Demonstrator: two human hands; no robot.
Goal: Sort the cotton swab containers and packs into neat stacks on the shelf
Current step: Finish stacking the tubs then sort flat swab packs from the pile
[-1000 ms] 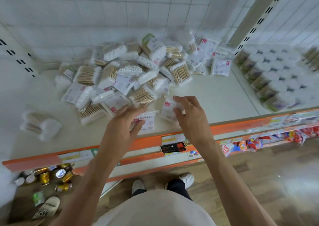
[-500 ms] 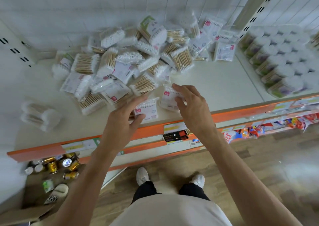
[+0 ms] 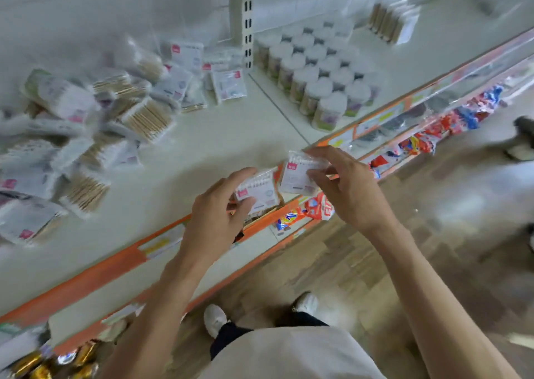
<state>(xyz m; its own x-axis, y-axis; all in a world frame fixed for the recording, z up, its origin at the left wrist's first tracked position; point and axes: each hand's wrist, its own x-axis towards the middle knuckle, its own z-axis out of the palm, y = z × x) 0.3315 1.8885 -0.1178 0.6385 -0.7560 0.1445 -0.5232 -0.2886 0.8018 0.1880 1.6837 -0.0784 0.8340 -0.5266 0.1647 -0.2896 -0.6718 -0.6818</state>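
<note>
The left hand [image 3: 219, 205] pinches one flat pack [image 3: 258, 191] between thumb and fingers, and the right hand [image 3: 344, 187] pinches a second pack [image 3: 300, 176] the same way; both packs are lifted just above the front edge of the shelf [image 3: 185, 159], side by side and nearly touching. Each looks like a thin, light sleeve of swabs in slick clear film with a printed card face, so it should weigh almost nothing but may slide in the fingers and flex if held by a corner. A pinch across the short edges, where the swab rows stiffen the pack, seems the safest hold, and squaring the two faces together before setting them down would help a stack stand. Further left and back on the shelf lies the loose heap [image 3: 95, 124] of mixed packs, some with wooden sticks showing, tilted and overlapping; these soft bags will likely slump unless laid flat. To the right, past the upright [image 3: 240, 20], round tubs [image 3: 315, 75] already stand in tidy rows; they look rigid, best taken round the body
</note>
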